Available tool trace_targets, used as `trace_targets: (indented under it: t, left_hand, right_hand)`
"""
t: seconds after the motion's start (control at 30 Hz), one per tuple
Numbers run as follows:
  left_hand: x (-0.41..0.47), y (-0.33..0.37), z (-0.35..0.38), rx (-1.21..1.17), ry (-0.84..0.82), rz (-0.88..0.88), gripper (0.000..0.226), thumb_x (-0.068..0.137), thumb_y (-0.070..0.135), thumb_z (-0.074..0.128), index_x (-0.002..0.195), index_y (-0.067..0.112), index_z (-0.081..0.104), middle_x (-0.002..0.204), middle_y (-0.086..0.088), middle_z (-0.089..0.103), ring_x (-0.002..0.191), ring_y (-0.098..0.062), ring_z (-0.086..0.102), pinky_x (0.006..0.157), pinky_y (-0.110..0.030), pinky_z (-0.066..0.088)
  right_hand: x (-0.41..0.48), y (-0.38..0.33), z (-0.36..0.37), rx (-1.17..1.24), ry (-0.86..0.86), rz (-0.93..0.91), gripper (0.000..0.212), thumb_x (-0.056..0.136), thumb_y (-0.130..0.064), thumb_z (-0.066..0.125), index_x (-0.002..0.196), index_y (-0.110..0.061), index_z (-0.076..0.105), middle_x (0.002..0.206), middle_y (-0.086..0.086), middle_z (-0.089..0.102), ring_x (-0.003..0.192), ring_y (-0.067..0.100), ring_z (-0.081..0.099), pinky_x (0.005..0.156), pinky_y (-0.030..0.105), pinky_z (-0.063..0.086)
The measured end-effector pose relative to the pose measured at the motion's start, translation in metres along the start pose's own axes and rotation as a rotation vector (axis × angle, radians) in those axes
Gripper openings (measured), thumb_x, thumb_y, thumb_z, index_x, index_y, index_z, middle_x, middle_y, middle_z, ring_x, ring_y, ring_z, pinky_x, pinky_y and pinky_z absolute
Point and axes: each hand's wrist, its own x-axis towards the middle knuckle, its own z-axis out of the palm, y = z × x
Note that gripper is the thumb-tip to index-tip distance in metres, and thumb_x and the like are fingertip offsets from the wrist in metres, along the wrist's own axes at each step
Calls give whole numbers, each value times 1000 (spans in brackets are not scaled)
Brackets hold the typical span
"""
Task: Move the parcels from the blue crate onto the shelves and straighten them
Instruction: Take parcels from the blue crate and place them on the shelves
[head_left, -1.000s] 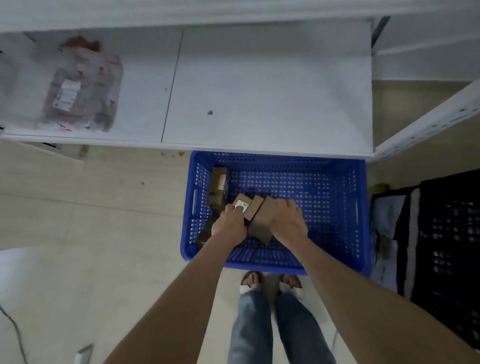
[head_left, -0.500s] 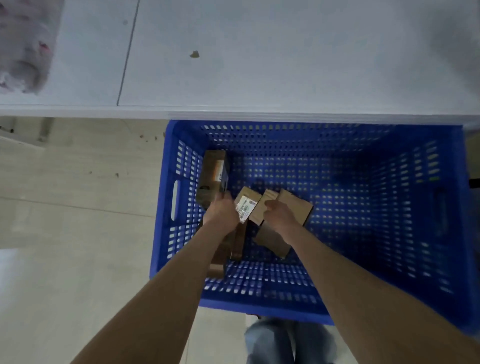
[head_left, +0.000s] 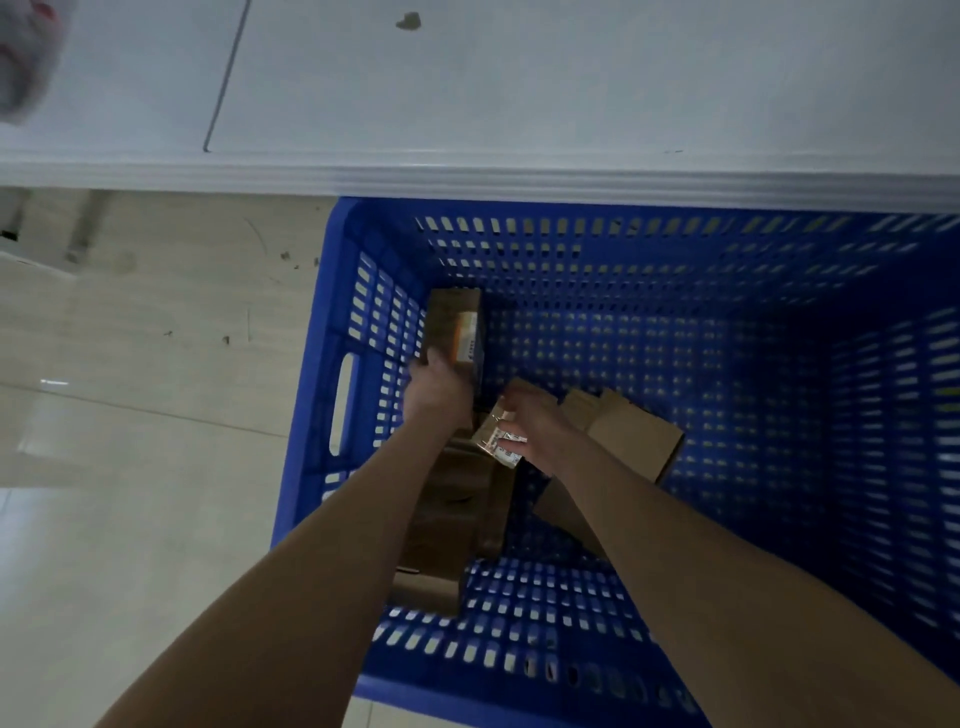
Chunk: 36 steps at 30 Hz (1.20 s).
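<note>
The blue crate (head_left: 727, 270) stands on the floor under the white shelf (head_left: 519, 93). Several brown cardboard parcels lie in its left half. My left hand (head_left: 439, 387) grips the lower end of an upright parcel with an orange label (head_left: 457, 322) against the left wall. My right hand (head_left: 530, 423) holds a small parcel with a white label (head_left: 496, 439). A flat brown parcel (head_left: 636, 436) lies to the right of that hand. Longer parcels (head_left: 447, 525) lie under my left forearm.
A pale wrapped parcel (head_left: 23, 62) lies at the shelf's far left, cut off by the frame. Light tiled floor (head_left: 130, 467) extends left of the crate. The right half of the crate holds nothing visible.
The view has come closer to the crate. My left hand moved from the small labelled parcel to the upright parcel by the left wall. My right hand shifted left onto the small labelled parcel.
</note>
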Motion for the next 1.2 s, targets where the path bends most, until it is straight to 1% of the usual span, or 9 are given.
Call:
trace_targets:
  t: [0.17, 0.33, 0.43, 0.57, 0.7, 0.8, 0.9, 1.0, 1.2]
  left_hand:
    - [6, 5, 0, -379, -49, -150, 37, 98, 13, 40, 131, -2, 49, 130, -23, 54, 119, -37, 52, 97, -40, 42]
    - [-30, 26, -29, -559, -116, -64, 35, 96, 31, 49, 126, 17, 59, 113, -10, 64, 101, -27, 61, 84, -35, 50]
    - [-67, 36, -63, -512, -200, 73, 43, 86, 39, 63, 125, 23, 59, 106, 1, 59, 94, -16, 57, 71, -23, 46]
    - [-129, 46, -120, -482, -309, 222, 44, 80, 19, 71, 123, 20, 60, 115, -1, 62, 105, -18, 59, 92, -30, 49]
    - [-198, 65, -184, -638, -302, 179, 22, 86, 2, 55, 90, 15, 71, 98, 6, 66, 82, -4, 61, 63, -10, 49]
    - [-248, 78, -232, -686, -256, 153, 27, 86, 2, 50, 78, 20, 69, 82, 5, 66, 77, -9, 60, 58, -12, 43]
    - [-291, 86, -277, -743, -128, 102, 24, 88, 5, 49, 99, 16, 67, 96, -4, 69, 90, -20, 63, 74, -25, 51]
    - [-330, 97, -325, -901, -51, -3, 39, 94, 23, 53, 131, 13, 48, 104, -8, 61, 88, -24, 60, 66, -31, 46]
    - [-390, 118, -431, -1218, -97, -39, 50, 91, 60, 44, 126, 25, 46, 118, -10, 58, 86, -26, 69, 71, -40, 59]
  right_hand:
    - [4, 0, -5, 42, 3, 21, 35, 100, -23, 44, 133, -12, 48, 130, 6, 54, 110, 22, 57, 94, 38, 52]
    - [-42, -13, -13, 118, -65, 73, 35, 91, -52, 57, 110, -23, 52, 105, 2, 62, 86, 24, 67, 68, 33, 56]
    - [-90, -27, -17, 130, -77, 69, 55, 78, -65, 63, 113, -23, 52, 102, 8, 66, 80, 27, 73, 72, 38, 57]
    - [-170, -54, -24, 135, -102, 80, 69, 63, -75, 67, 101, -19, 54, 101, 12, 66, 85, 29, 69, 67, 39, 58]
    - [-258, -88, -17, 208, -100, 50, 59, 70, -62, 73, 110, -23, 56, 112, 6, 61, 100, 26, 62, 83, 42, 55]
    - [-323, -109, -8, 223, -33, 40, 62, 76, -44, 75, 126, -17, 50, 120, 11, 58, 109, 28, 58, 88, 43, 53]
    - [-386, -129, -3, 187, 22, -28, 55, 76, -32, 78, 121, -15, 51, 119, 11, 60, 104, 26, 60, 77, 39, 56]
    - [-440, -153, 0, 29, 68, -221, 59, 76, -14, 79, 126, -13, 48, 115, 8, 62, 97, 21, 63, 69, 34, 56]
    - [-535, -212, -5, -524, 143, -547, 88, 66, -13, 84, 137, -23, 34, 125, 7, 42, 115, 28, 48, 92, 40, 50]
